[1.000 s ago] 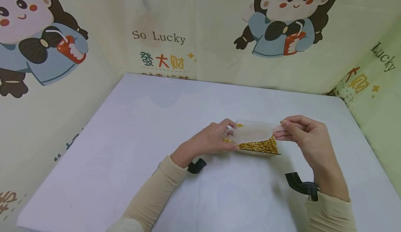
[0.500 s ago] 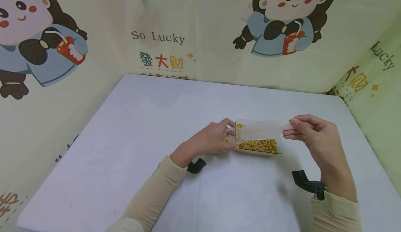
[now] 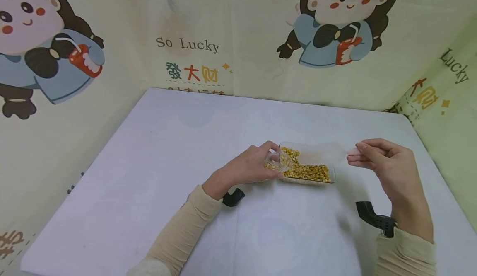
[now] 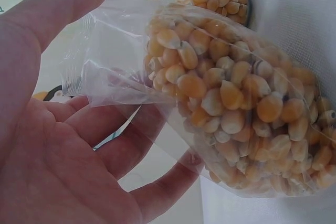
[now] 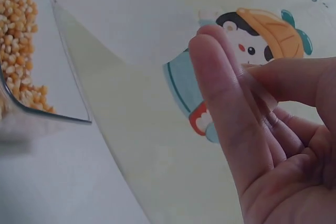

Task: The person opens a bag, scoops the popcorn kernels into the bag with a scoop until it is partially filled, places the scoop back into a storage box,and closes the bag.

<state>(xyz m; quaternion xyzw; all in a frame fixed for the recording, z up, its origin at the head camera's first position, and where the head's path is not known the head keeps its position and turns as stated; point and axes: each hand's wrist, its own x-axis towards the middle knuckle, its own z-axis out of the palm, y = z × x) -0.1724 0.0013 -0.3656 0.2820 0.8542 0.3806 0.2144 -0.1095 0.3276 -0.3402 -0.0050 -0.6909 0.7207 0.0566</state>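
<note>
A clear rectangular container (image 3: 333, 172) of yellow corn kernels (image 3: 309, 171) stands on the table, right of centre. At its left end my left hand (image 3: 247, 164) holds the neck of a clear plastic bag (image 4: 236, 98) between thumb and fingers. Many kernels fill the bag's lower part, and its crumpled mouth (image 3: 285, 162) reaches over the container's left edge. My right hand (image 3: 384, 160) pinches the handle of a translucent white scoop (image 3: 322, 153). The scoop's blade lies over the back right of the container, hiding part of the kernels.
The white tabletop (image 3: 167, 156) stretches left and in front of the container. A printed cloth (image 3: 253, 39) with cartoon figures hangs behind and at the sides. A black curved mount (image 3: 374, 218) sticks out from my right wrist, and another (image 3: 234, 198) from the left.
My right hand has drawn the scoop to the right, away from the bag's mouth, uncovering kernels at the container's back left. My left hand stays in place with the bag.
</note>
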